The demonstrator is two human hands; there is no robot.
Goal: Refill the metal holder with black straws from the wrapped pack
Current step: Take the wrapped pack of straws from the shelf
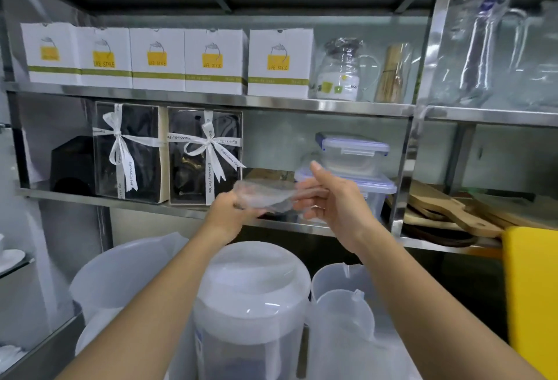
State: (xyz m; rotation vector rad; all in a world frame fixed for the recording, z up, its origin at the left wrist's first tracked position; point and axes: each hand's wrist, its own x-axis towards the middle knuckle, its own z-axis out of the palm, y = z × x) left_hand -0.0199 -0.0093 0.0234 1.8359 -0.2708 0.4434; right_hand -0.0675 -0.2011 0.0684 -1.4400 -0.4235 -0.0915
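Step in hand: you hold a crumpled clear plastic wrapper point(265, 195) between both hands, in front of the middle steel shelf point(211, 101); it looks empty, so this reads as handling the spent wrap.
Left hand point(229, 213): fingers closed on the wrapper's left end.
Right hand point(329, 198): fingers curled behind its right end, thumb raised; grip loose.
Task things: no black straws and no metal holder are in view; you cannot tell where they are.
Below: lidded plastic jug point(253, 289) under your wrists.
Next move: probably discard or stow the wrapper, clearing the jug.
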